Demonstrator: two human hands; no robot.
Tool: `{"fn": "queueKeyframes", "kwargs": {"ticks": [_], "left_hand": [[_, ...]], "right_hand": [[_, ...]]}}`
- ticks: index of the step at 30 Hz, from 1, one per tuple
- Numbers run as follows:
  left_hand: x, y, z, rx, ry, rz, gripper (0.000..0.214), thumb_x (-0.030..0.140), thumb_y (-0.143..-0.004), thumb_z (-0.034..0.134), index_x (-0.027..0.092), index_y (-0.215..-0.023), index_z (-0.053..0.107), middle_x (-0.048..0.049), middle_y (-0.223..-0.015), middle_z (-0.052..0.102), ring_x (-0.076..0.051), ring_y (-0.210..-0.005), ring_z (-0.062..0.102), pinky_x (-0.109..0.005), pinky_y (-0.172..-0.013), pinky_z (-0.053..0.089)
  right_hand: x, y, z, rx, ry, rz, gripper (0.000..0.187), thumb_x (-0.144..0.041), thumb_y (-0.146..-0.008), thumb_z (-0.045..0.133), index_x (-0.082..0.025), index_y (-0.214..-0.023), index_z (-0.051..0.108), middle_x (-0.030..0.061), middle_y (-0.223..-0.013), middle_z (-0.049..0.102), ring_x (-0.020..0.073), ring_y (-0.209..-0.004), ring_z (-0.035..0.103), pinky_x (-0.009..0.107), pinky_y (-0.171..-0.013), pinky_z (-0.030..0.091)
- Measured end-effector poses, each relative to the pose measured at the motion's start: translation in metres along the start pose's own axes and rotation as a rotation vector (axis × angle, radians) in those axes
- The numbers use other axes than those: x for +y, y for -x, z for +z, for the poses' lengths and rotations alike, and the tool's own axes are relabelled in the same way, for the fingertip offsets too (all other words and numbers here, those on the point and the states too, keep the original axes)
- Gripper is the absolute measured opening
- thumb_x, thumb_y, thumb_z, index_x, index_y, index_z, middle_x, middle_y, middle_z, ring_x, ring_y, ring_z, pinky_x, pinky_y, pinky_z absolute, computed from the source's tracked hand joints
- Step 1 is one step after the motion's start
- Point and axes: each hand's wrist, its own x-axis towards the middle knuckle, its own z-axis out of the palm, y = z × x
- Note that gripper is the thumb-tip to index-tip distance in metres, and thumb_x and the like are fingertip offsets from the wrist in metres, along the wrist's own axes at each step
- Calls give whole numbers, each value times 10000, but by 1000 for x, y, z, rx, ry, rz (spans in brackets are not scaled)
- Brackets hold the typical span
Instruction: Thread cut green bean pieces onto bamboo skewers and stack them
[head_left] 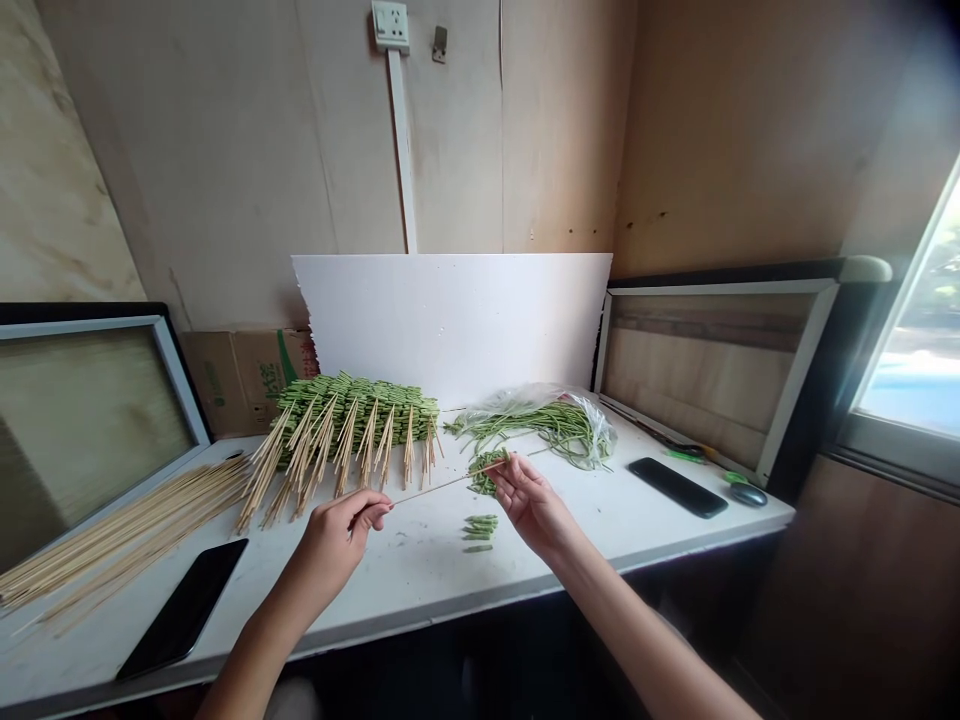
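Note:
My left hand [346,530] pinches the near end of a thin bamboo skewer [431,491], which slants up to the right over the white table. At its far end, my right hand [534,508] has its fingers closed around a short piece of green bean [505,456] by the tip; whether the skewer has pierced it is hidden by the fingers. Behind the right fingers lies a small heap of cut bean pieces [480,480]. Several more cut pieces [480,524] lie side by side nearer the table's front edge.
Filled bean skewers [360,400] are stacked at the back left, sticks forward. Loose bamboo skewers [142,525] and a black phone [184,605] lie left. Long beans [559,425] spill from a clear bag; another phone [677,487] lies right. A white board [457,320] stands behind.

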Motion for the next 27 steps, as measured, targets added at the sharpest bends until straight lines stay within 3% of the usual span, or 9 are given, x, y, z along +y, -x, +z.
{"fn": "queueKeyframes", "kwargs": {"ticks": [11,17,22,27], "left_hand": [[2,1,-2,-6,2,12,261,333,-1003,499,201,-914,707,6,-697,676,-149,-654,643,-241,-674,473],[1,1,-2,-19,-12,-2,270,330,-1017,479,202,-928,700,2,-713,677,-154,-658,641,-244,-666,467],[2,1,-2,-15,-24,-5,280,332,-1019,471,201,-914,695,4,-693,664,-147,-610,611,-246,-641,452],[2,1,-2,-23,-31,-10,277,322,-1017,469,200,-912,694,5,-694,664,-148,-613,613,-247,-648,458]], "right_hand": [[3,-2,-2,37,34,-43,283,-315,-695,924,-223,-916,772,13,-882,780,155,-903,722,215,-713,544],[1,0,0,46,68,-38,281,-330,-729,898,-228,-963,779,40,-949,782,185,-961,721,217,-661,551],[-2,2,4,34,99,-61,328,-307,-680,931,-228,-964,788,45,-936,790,195,-968,724,213,-630,537],[-7,4,10,17,148,-103,290,-333,-712,907,-223,-957,796,49,-933,800,210,-966,733,281,-807,558]]}}
